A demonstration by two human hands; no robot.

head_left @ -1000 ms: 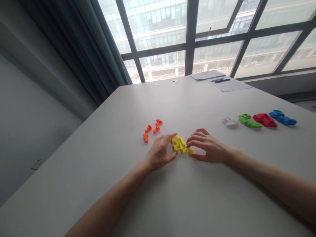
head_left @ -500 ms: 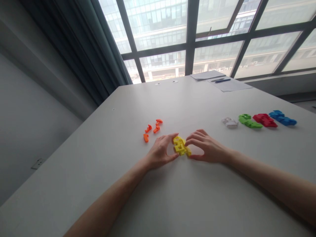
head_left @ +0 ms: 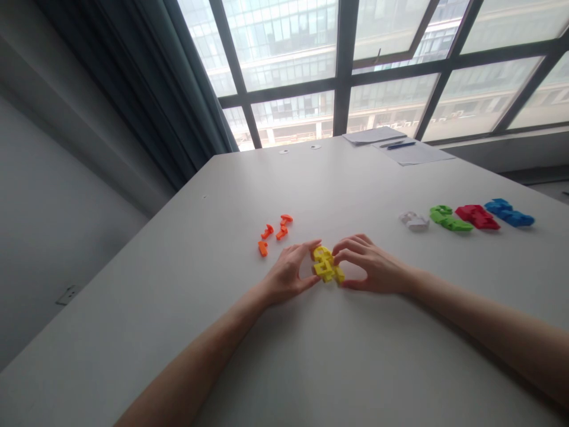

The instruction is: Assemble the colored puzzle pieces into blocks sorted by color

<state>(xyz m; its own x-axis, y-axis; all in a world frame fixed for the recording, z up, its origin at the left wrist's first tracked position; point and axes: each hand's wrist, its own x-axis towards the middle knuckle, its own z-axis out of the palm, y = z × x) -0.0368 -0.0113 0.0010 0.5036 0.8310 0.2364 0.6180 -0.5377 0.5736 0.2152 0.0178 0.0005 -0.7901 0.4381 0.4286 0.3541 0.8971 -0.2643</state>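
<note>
Yellow plastic puzzle pieces with notches lie close together on the table between my two hands. My left hand is curved round their left side, thumb at the near edge and fingertips at the far edge. From the right, my right hand has its thumb and fingers on the near and right edges of the same pieces. How exactly the yellow pieces fit together is too small to make out. Several orange pieces lie loose just beyond my left hand.
To the right on the white table sit groups of white pieces, green pieces, red pieces and blue pieces. Paper sheets and a pen lie by the window.
The yellow pieces have shifted very slightly between my fingers. Both hands are almost in the same place, and the other pieces have stayed put.
</note>
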